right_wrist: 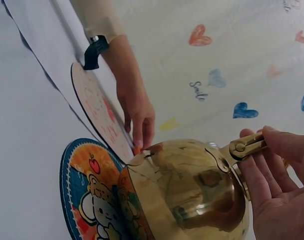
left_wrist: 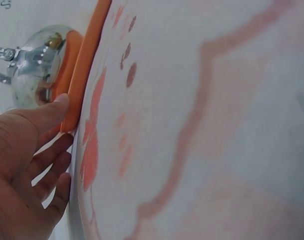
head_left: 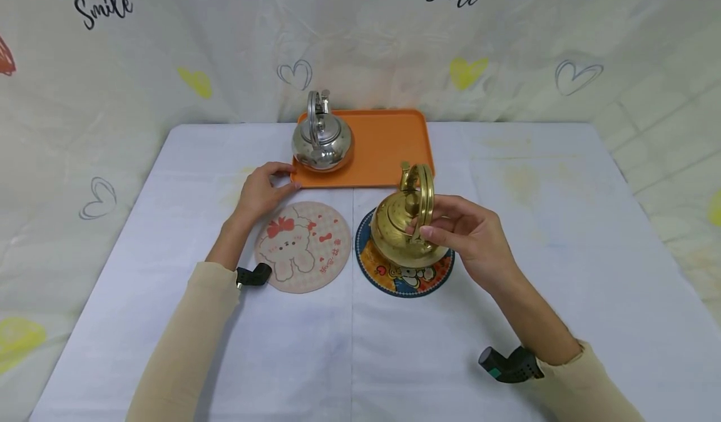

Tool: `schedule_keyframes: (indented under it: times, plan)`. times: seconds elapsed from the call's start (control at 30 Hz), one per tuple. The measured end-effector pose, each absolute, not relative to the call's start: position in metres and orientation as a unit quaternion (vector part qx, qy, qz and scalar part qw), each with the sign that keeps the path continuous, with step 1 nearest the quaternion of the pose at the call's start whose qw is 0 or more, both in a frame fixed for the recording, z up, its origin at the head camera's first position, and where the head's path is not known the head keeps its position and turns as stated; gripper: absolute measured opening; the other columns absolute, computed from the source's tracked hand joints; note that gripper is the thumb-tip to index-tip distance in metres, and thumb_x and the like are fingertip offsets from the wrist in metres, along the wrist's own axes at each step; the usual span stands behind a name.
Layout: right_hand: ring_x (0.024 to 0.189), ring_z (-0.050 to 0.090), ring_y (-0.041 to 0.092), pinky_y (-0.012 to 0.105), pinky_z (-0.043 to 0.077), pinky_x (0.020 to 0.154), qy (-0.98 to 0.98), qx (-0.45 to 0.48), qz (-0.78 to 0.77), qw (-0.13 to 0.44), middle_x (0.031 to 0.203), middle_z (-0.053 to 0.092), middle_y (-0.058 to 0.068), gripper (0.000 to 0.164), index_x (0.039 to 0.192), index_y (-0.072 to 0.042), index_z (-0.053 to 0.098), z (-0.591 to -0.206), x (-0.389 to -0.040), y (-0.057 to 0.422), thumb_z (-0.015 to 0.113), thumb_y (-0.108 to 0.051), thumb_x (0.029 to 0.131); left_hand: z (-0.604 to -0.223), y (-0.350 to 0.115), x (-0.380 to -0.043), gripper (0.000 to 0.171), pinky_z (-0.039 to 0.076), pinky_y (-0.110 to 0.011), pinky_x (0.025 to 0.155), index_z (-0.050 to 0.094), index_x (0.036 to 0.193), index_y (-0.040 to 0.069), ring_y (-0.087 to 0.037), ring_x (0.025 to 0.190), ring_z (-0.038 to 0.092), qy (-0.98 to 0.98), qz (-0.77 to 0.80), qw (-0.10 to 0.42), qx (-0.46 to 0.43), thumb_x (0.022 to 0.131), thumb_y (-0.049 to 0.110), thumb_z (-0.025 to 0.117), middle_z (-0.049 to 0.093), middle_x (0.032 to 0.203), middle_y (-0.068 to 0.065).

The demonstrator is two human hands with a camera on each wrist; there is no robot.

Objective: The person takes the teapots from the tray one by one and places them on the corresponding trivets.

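My right hand (head_left: pixel 470 237) holds a shiny gold kettle (head_left: pixel 402 228) by its upright handle, fingers and thumb pinching its side. The kettle is over the round blue-and-orange cartoon mat (head_left: pixel 405 292) and hides most of it; whether its base touches the mat I cannot tell. At the near left corner of an orange tray (head_left: pixel 388 146), my left hand (head_left: pixel 261 190) pinches the rim, thumb on top in the left wrist view. A silver kettle (head_left: pixel 322 143) stands upright on the tray's left part, its handle raised.
A round pale pink mat (head_left: pixel 306 243) with a bunny drawing lies left of the gold kettle, near my left wrist. White cloth covers the table (head_left: pixel 304 359). Behind the table's far edge hangs a printed curtain (head_left: pixel 372 46) with hearts and lettering.
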State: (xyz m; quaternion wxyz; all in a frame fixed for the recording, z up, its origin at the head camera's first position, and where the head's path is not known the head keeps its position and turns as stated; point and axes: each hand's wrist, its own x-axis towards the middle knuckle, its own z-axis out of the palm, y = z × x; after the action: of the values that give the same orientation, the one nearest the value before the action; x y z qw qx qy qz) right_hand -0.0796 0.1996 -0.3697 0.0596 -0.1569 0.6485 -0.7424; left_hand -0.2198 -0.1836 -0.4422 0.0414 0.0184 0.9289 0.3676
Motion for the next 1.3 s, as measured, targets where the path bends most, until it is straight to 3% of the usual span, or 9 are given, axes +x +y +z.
schedule_keyframes:
  times: [1.3]
  plan:
    - [0.092, 0.079, 0.017, 0.026, 0.064, 0.083, 0.642, -0.160, -0.749, 0.044, 0.106, 0.077, 0.000, 0.042, 0.125, -0.003, 0.069, -0.381, -0.056, 0.195, 0.068, 0.018, 0.088, -0.441, -0.183, -0.220, 0.047, 0.044, -0.051, 0.118, 0.064, 0.138, 0.011, -0.032, 0.138, 0.052, 0.929, 0.368, 0.043, 0.015, 0.097, 0.030, 0.075, 0.060, 0.147, -0.012]
